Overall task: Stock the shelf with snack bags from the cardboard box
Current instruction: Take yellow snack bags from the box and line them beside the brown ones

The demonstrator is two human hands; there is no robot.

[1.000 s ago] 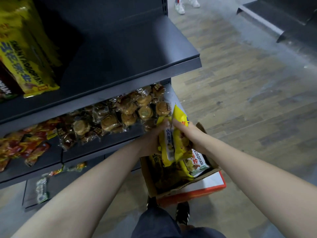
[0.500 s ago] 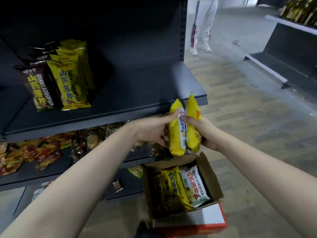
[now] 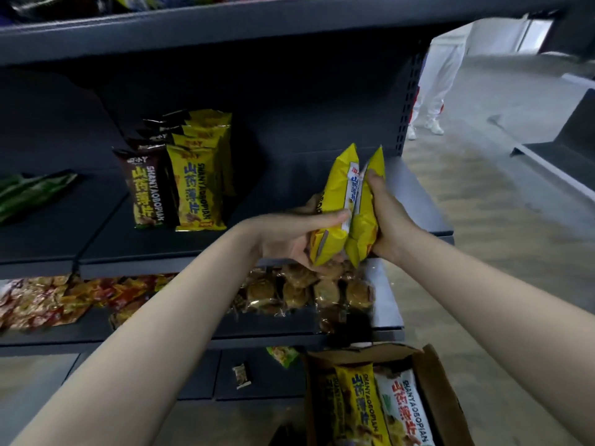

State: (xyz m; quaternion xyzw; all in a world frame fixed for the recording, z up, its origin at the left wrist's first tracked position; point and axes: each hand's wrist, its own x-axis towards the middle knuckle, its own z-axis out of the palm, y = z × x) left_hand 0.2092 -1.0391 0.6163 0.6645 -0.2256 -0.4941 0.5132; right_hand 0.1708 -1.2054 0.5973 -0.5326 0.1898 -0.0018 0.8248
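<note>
Two yellow snack bags [image 3: 341, 201] stand upright between my hands, above the front right of the dark middle shelf [image 3: 273, 239]. My left hand [image 3: 289, 235] grips the left bag with its thumb across the front. My right hand [image 3: 386, 217] grips the right bag from the side. Rows of yellow and brown snack bags [image 3: 190, 185] stand further left on that shelf. The open cardboard box [image 3: 441, 384] sits on the floor at the lower right, with yellow and white bags [image 3: 380, 410] lying inside.
The shelf below holds clear packs of round pastries [image 3: 302, 291] and red-orange packets [image 3: 48, 297]. Green bags [image 3: 32, 191] lie at the far left. A person in white trousers [image 3: 441, 75] stands in the aisle at the back right, near another dark shelf unit [image 3: 560, 156].
Both hands have lifted the two yellow bags out of the box and up to the level of the middle shelf. My view has tilted upward.
</note>
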